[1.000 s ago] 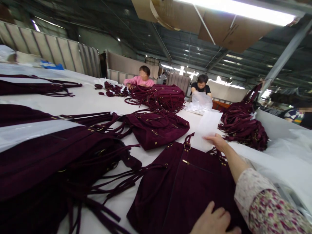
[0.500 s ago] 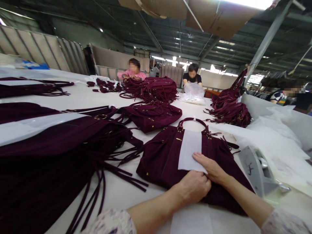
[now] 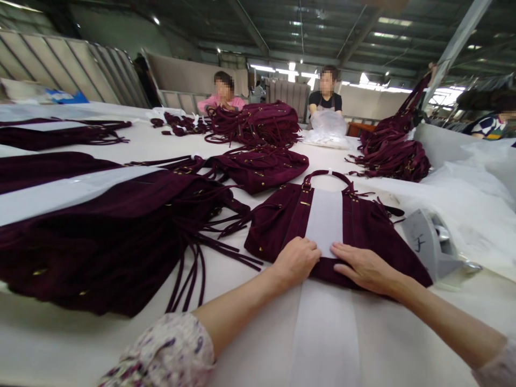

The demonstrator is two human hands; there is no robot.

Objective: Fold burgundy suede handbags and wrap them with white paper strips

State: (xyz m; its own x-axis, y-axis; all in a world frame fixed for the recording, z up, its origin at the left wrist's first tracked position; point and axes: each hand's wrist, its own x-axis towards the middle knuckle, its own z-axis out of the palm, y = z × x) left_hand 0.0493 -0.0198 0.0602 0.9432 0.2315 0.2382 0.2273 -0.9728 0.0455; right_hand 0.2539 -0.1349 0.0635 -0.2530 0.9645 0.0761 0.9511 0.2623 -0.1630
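Note:
A burgundy handbag [image 3: 278, 231] lies flat before me, its looped handles [image 3: 328, 173] pointing away from me. Down its middle runs a white strip [image 3: 325, 215]. My left hand [image 3: 297, 259] has its fingers curled together at the strip's lower left corner. The fingers of my right hand [image 3: 365, 267] lie stretched out over the lower right corner and the bag's front, the thumb apart. Another length of white strip [image 3: 326, 333] extends from the bag's near edge toward me; whether the two lengths are joined is hidden.
A burgundy bag stack [image 3: 100, 231] with dangling straps covers the left side. Another bag [image 3: 262, 166] and heaped bags [image 3: 262, 121] lie farther back. Right stand a grey tape dispenser [image 3: 429, 242], plastic sheeting [image 3: 463, 199] and burgundy straps [image 3: 395, 145]. Two co-workers [image 3: 325, 102] [image 3: 223, 97] face me.
My left hand has moved left to the strip's lower left corner. My right hand has slid down toward its lower edge, and the two hands are farther apart. The camera view has shifted.

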